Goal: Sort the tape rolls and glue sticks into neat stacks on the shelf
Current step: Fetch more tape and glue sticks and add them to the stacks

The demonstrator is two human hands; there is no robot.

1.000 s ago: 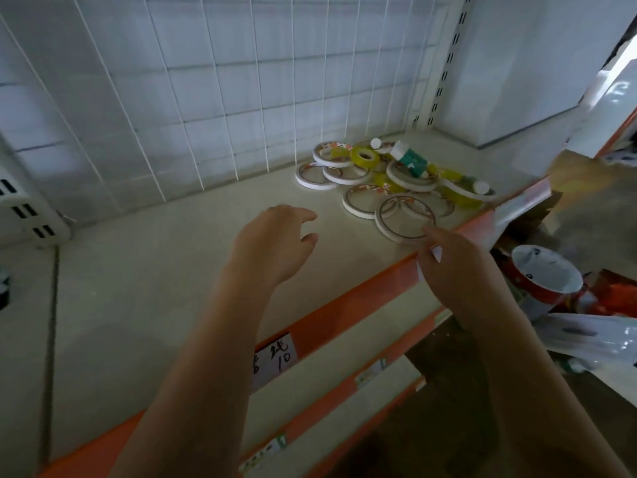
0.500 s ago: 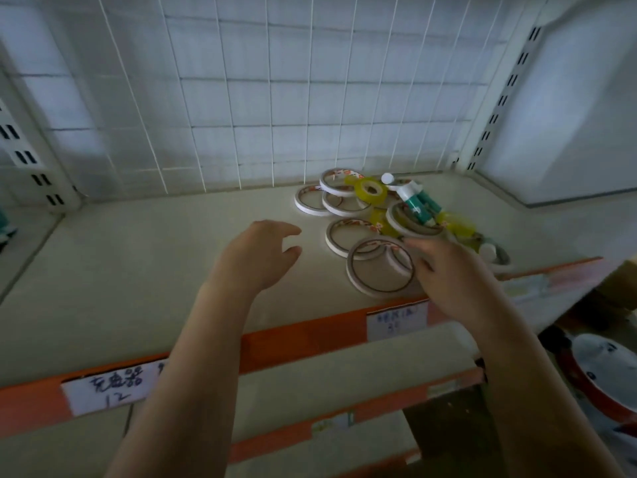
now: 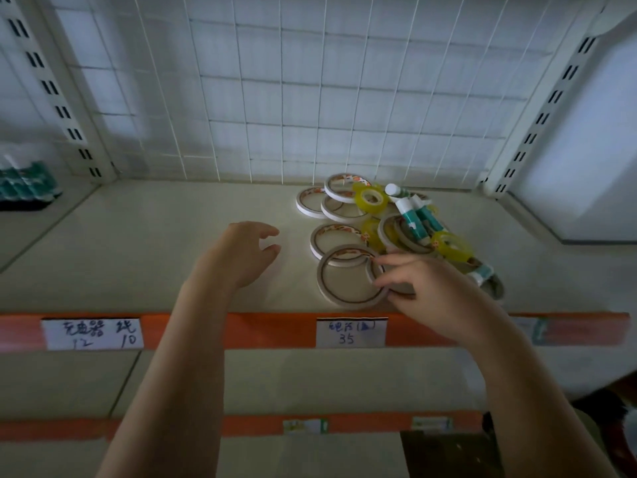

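The right hand (image 3: 431,291) has slid forward onto the near large tape roll (image 3: 348,276), thumb and fingers now pinching its right rim near the shelf (image 3: 144,257) edge. The left hand (image 3: 241,251) hovers just left of it, loosely curled and holding nothing. Beyond, white tape rolls (image 3: 339,201), yellow tape rolls (image 3: 370,198) and glue sticks (image 3: 413,219) lie jumbled; no stack appears started.

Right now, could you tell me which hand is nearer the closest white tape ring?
Right. The right hand touches the ring; the left hand hovers apart, to its left.
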